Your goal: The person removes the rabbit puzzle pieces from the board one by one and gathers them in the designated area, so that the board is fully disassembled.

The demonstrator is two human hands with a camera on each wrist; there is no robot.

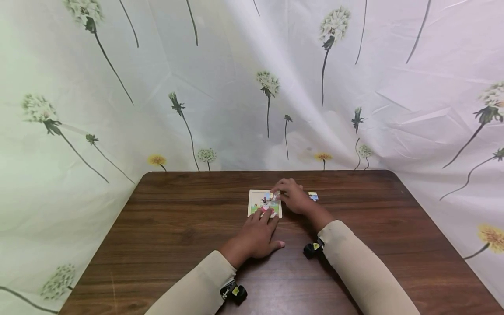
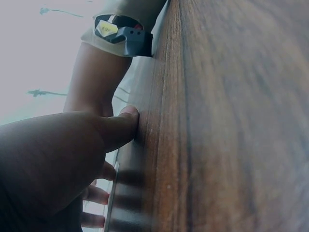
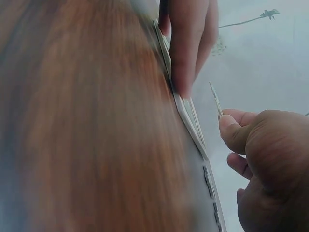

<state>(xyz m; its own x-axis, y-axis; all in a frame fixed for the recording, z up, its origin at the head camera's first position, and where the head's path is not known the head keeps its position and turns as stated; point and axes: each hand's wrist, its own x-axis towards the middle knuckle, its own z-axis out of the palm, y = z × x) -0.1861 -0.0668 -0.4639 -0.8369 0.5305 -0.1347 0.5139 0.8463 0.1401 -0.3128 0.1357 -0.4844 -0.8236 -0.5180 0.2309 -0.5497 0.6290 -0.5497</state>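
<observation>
A small jigsaw puzzle board (image 1: 255, 211) with a pale border and a colourful cartoon picture lies toward the far side of the table. My left hand (image 1: 257, 236) rests its outstretched fingers on the board's near edge, thumb spread to the side. Over the board's far right corner, my right hand (image 1: 293, 195) pinches a thin puzzle piece (image 3: 216, 100) between thumb and forefinger. The right wrist view shows that piece edge-on, raised above the board. Part of the picture is hidden under the hands.
Loose puzzle pieces (image 1: 313, 196) lie on the brown wooden table (image 1: 181, 236), just right of the right hand. Behind the table hangs a pale curtain (image 1: 236, 109) printed with dandelions. Each wrist wears a small black camera.
</observation>
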